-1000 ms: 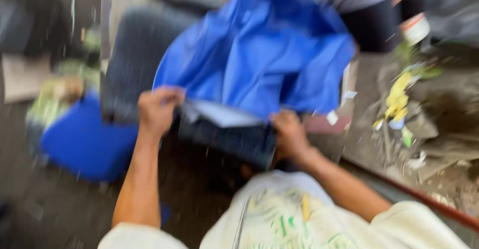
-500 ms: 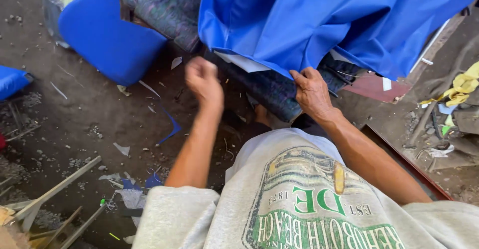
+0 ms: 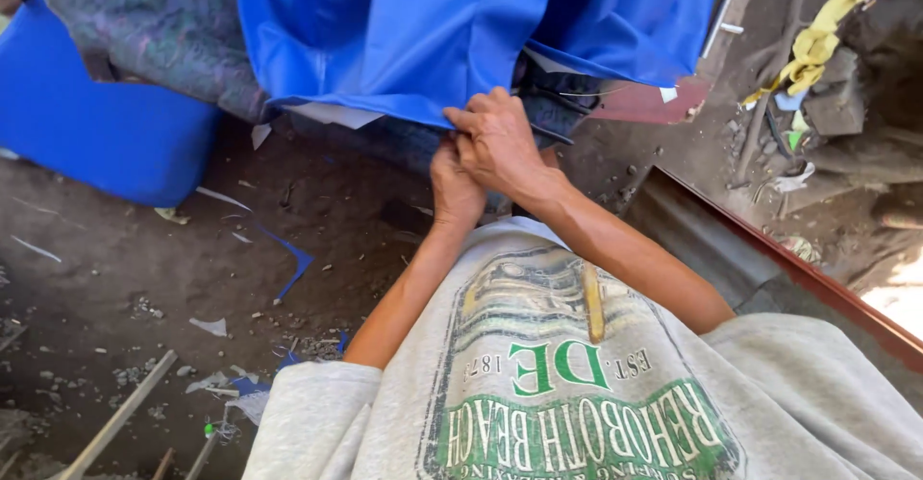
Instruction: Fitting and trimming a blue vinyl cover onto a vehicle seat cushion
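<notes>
Closest to you is your grey printed shirt, then both hands meet at the lower edge of the blue sheet. Your right hand lies over your left hand, both closed tight, pinching that hem. The sheet drapes over a grey padded seat. Beyond, on the dirt floor, there's a blue cushion off left.
</notes>
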